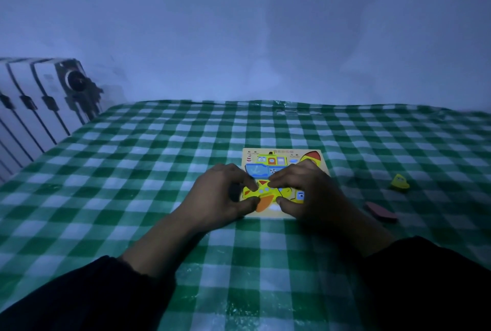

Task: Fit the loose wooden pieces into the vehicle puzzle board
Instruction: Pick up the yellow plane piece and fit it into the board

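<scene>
The vehicle puzzle board [281, 154] lies on the green checked cloth, with a blue and yellow ship set in its far half. Both hands rest on its near half. My left hand [220, 195] and my right hand [305, 192] pinch a yellow airplane piece [265, 190] with an orange wing between thumbs and fingers, pressed down on the board. A loose yellow piece [399, 181] lies on the cloth to the right. A flat reddish piece [380, 211] lies nearer, also right of the board.
The green and white checked cloth [159, 171] covers the whole table. A white radiator [32, 102] stands at the far left against a pale wall. My dark sleeves fill the bottom corners.
</scene>
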Action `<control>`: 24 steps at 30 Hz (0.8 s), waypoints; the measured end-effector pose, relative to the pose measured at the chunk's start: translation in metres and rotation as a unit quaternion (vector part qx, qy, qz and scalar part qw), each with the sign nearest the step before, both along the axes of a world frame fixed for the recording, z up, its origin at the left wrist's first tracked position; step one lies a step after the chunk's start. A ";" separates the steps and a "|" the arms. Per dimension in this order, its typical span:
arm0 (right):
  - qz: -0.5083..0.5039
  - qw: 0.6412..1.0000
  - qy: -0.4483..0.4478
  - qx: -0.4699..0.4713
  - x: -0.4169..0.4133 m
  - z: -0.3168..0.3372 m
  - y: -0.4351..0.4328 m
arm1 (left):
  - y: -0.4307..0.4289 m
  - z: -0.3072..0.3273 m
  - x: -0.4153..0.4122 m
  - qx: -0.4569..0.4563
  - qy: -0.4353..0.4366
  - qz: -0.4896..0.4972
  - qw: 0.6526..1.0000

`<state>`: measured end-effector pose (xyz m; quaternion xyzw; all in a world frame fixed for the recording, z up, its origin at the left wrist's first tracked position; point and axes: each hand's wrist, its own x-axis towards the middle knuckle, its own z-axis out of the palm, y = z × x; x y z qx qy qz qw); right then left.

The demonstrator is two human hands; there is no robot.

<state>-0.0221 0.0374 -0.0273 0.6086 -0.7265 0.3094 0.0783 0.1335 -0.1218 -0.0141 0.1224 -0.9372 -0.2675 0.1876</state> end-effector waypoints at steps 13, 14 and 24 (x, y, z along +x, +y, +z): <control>-0.008 1.000 -0.006 0.002 0.001 -0.001 -0.001 | -0.002 0.000 -0.001 0.000 -0.001 -0.006 1.000; -0.008 1.000 -0.006 0.001 0.001 -0.001 -0.001 | -0.002 0.000 -0.001 0.003 0.002 -0.006 1.000; -0.024 0.999 -0.032 0.011 0.004 0.001 0.002 | -0.004 0.001 0.000 0.027 0.007 -0.020 0.999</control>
